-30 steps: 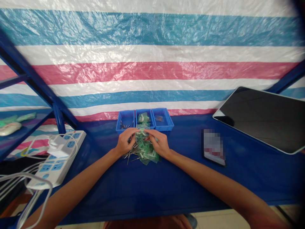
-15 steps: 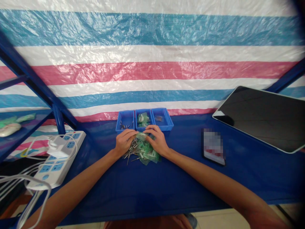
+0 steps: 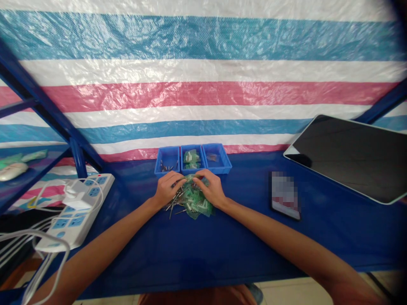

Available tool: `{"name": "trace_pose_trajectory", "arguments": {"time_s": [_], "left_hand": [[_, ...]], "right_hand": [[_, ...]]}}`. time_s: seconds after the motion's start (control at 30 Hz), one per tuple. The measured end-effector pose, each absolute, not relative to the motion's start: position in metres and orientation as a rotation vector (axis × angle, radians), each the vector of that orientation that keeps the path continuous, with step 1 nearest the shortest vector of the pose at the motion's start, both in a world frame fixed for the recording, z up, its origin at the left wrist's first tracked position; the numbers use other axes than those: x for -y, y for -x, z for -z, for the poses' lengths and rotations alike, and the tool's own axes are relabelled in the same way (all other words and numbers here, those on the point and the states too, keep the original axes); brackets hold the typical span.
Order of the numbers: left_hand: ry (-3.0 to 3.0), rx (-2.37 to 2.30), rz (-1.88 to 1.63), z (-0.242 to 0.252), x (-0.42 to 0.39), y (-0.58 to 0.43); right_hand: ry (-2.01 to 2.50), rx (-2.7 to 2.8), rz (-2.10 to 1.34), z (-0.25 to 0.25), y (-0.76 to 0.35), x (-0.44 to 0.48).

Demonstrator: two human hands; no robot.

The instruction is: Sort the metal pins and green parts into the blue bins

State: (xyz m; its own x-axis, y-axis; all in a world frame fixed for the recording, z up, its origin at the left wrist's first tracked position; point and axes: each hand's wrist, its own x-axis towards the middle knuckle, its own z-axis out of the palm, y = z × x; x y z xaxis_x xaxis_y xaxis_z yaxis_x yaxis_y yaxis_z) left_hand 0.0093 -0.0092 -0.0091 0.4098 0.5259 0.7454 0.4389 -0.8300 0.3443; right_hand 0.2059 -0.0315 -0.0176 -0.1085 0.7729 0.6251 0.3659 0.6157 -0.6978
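Observation:
Between my two hands is a small green plastic bag (image 3: 190, 177), pinched from both sides just in front of the blue bins. My left hand (image 3: 167, 187) is closed on its left edge, thumb towards the middle. On the other edge my right hand (image 3: 211, 189) grips with thumb and fingers. Below them lies a heap of green plastic bags (image 3: 199, 203) with small metal pieces inside. Loose thin metal rods (image 3: 173, 206), which look like drill bits, lie left of that heap, partly under my left hand.
Three blue bins stand behind my hands: the left bin (image 3: 158, 159) holds metal rods, the middle one (image 3: 181, 160) green bags, the right one (image 3: 226, 161) a small clear bag. A phone (image 3: 284, 197) and a dark-screened tablet (image 3: 352, 156) lie right, a power strip (image 3: 85, 220) left.
The thumbs have shifted slightly along the pinched green bag, and more of it shows crumpled between my hands. The heap, the rods and the bins stay where they were.

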Motion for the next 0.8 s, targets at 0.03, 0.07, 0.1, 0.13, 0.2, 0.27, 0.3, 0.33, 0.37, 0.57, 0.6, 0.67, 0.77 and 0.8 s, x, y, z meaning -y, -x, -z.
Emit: {"name": "trace_pose_trajectory", "arguments": {"time_s": [0.03, 0.07, 0.1, 0.13, 0.2, 0.27, 0.3, 0.33, 0.37, 0.57, 0.6, 0.67, 0.77, 0.8], "left_hand": [[-2.552, -0.882, -1.419, 0.0098, 0.0091, -0.0095], [-2.548, -0.887, -1.431, 0.0104, 0.0091, -0.0097], [-2.545, -0.895, -1.439, 0.0107, 0.0092, -0.0099], [-2.548, -0.9, -1.443, 0.0108, 0.0095, -0.0101], [-2.567, -0.915, -1.439, 0.0107, 0.0103, -0.0102], [-2.58, -0.948, -1.434, 0.01, 0.0114, -0.0101], [-2.576, -0.971, -1.434, 0.0095, 0.0119, -0.0101], [-2.567, -0.991, -1.434, 0.0089, 0.0124, -0.01], [-2.558, -1.003, -1.429, 0.0083, 0.0127, -0.01], [-2.597, -0.916, -1.302, 0.0063, 0.0124, -0.0094], [-2.602, -0.912, -1.301, 0.0065, 0.0122, -0.0092], [-2.606, -0.908, -1.312, 0.0073, 0.0119, -0.0088], [-2.606, -0.911, -1.33, 0.0094, 0.0116, -0.0083], [-2.603, -0.917, -1.348, 0.0102, 0.0115, -0.0082]], "right_hand": [[0.935, 1.734, -0.453, 0.0175, -0.2058, 0.0312], [0.93, 1.76, -0.454, 0.0174, -0.2057, 0.0308], [0.926, 1.79, -0.451, 0.0174, -0.2056, 0.0306], [0.927, 1.819, -0.447, 0.0172, -0.2055, 0.0306], [0.937, 1.861, -0.431, 0.0169, -0.2054, 0.0311], [0.954, 1.877, -0.414, 0.0165, -0.2056, 0.0321], [0.962, 1.881, -0.407, 0.0165, -0.2057, 0.0326], [0.967, 1.885, -0.401, 0.0166, -0.2058, 0.033], [0.97, 1.89, -0.395, 0.0168, -0.2058, 0.0332], [0.987, 1.896, -0.364, 0.0192, -0.2052, 0.0321], [0.989, 1.896, -0.36, 0.0193, -0.205, 0.0319], [0.995, 1.899, -0.352, 0.0191, -0.2047, 0.032], [1.0, 1.907, -0.336, 0.0186, -0.2045, 0.0327], [1.001, 1.912, -0.331, 0.0186, -0.2046, 0.0329]]}}
